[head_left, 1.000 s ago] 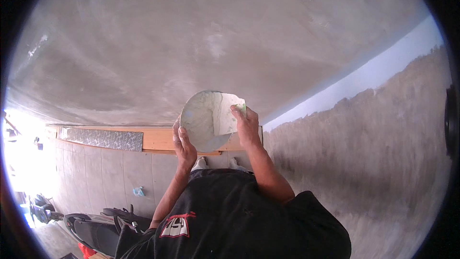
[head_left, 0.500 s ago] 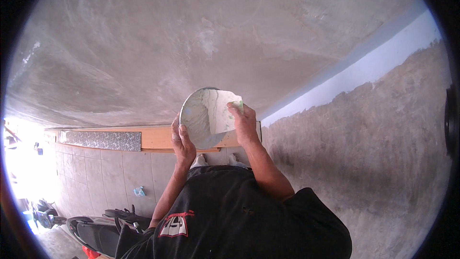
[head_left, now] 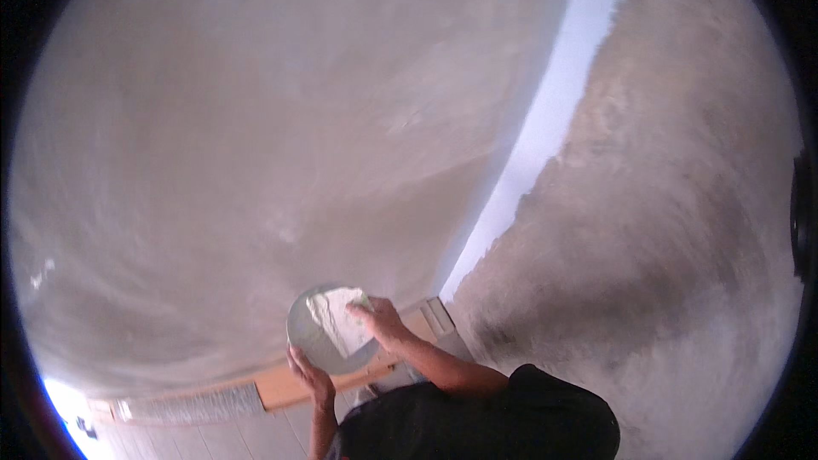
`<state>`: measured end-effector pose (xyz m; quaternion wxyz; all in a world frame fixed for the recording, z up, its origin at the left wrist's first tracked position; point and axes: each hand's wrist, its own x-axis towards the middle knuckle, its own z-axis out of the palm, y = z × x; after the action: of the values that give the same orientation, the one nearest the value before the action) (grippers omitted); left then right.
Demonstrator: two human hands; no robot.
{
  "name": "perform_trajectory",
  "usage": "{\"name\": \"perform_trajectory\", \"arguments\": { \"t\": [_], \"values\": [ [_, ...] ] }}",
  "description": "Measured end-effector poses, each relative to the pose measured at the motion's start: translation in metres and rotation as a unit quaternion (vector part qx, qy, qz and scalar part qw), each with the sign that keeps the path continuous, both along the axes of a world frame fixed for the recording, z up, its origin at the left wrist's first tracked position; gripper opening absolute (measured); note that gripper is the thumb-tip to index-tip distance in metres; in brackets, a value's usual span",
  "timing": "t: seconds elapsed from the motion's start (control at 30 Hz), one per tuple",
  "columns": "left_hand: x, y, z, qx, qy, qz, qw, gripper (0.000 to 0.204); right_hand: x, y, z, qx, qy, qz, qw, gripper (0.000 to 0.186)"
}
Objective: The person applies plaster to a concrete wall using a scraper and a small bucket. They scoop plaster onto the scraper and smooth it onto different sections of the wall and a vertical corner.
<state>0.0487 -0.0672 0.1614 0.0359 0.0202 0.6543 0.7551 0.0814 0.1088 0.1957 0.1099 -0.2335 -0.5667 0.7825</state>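
Note:
My left hand [head_left: 312, 372] is closed on the rim and side of a round bowl [head_left: 300, 324], which is tilted toward me. In my right hand [head_left: 380, 322] is a flat, wide putty scraper [head_left: 351, 334], its blade pale with a thick ridge of whitish putty [head_left: 321, 312] along the far edge. My fingers and thumb pinch the scraper's near edge. It lies over the bowl's mouth and hides part of the inside. I cannot tell whether it touches the bowl.
A grey plastered wall [head_left: 256, 145] rises ahead and meets another rough wall [head_left: 648, 204] at a corner on the right. A white strip [head_left: 545, 119] runs along that corner. Orange-brown boards [head_left: 281, 388] and a speckled grey slab [head_left: 192, 406] lie along the wall's foot.
My view has tilted up and turned, so the bowl and both hands sit lower in the picture. The scraper has lifted, now showing a putty ridge on its far edge.

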Motion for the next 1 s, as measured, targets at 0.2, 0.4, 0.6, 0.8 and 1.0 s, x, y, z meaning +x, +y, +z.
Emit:
{"name": "perform_trajectory", "arguments": {
  "t": [0.2,0.4,0.6,0.8,1.0],
  "values": [
    [0.008,-0.013,-0.023,0.149,-0.066,-0.022,0.986,0.056,0.016,-0.001,0.009,-0.171,0.06,0.0,0.983,0.025],
    [0.024,-0.03,0.005,0.218,-0.072,-0.08,0.97,0.06,0.039,0.03,0.114,-0.143,0.275,-0.122,0.943,0.031],
    [0.013,-0.023,-0.006,0.208,-0.061,-0.099,0.971,0.059,0.04,0.082,0.304,0.45,0.387,-0.373,0.713,0.029],
    [0.019,-0.018,0.012,0.21,-0.059,-0.106,0.97,0.061,0.003,0.133,0.411,0.64,0.324,-0.512,0.472,0.019],
    [0.012,-0.015,-0.003,0.193,-0.057,-0.09,0.975,0.064,-0.032,0.15,0.402,0.682,0.319,-0.519,0.406,0.027]
  ]
}}
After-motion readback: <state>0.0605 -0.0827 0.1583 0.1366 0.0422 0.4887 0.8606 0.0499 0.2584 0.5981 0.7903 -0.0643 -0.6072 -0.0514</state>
